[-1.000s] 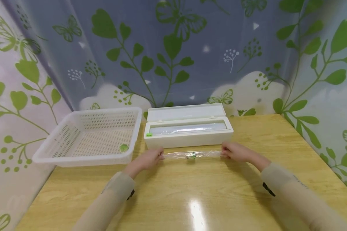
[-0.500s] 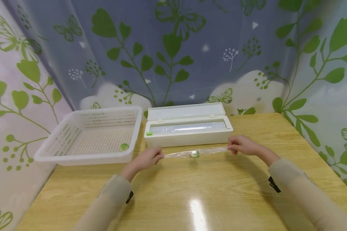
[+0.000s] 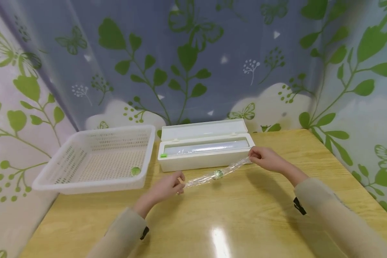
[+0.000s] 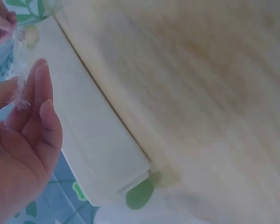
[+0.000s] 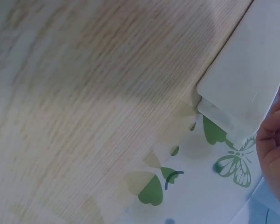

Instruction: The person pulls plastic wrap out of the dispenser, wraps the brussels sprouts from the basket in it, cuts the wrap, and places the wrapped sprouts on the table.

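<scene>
Film (image 3: pixel 200 180) in R hand (image 3: pixel 267 159); green item (image 3: pixel 218 174) w/in unclear.

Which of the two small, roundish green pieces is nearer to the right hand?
The green piece in the bunched clear film, between the left hand and right hand; the other green piece lies inside the white basket, farther left.

White box (image 3: pixel 196 161) in all views

Exact room unclear, looks homely: wood-grain table (image 3: pixel 180 222) backed by leaf-and-butterfly print curtains (image 3: pixel 125 86), kitchen-type stuff on top, i.e. white perforated basket (image 3: pixel 93 185), open film-roll box (image 3: pixel 206 161).
</scene>
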Tool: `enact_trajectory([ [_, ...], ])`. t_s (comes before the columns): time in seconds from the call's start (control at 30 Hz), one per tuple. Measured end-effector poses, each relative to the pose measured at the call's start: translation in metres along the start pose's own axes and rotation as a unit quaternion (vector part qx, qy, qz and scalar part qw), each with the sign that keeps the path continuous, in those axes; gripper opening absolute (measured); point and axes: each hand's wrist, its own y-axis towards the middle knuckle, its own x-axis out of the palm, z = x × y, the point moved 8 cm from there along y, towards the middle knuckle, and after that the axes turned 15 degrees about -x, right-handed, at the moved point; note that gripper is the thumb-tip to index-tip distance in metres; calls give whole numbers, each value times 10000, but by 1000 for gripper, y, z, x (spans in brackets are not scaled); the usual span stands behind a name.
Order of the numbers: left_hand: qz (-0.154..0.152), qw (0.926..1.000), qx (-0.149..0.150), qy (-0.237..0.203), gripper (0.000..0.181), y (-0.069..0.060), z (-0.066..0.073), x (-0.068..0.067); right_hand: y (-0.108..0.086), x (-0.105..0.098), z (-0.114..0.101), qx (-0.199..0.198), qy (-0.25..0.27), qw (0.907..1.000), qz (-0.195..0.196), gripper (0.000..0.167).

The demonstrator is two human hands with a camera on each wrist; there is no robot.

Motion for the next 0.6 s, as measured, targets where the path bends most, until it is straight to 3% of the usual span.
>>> enact_trajectory([
  [0.2,167,9973,111,707,11,-16,5,14,18,6,-7,93,-464,9989,-8,8],
  [0.4,-519,9932,380,972,16,-32,23,43,44,14,-28,-35,-1111,9937,-132,11],
  [0.6,-859,9895,194,1143,21,-43,41,66,69,27,-48,-267,-1375,9901,-27,14],
])
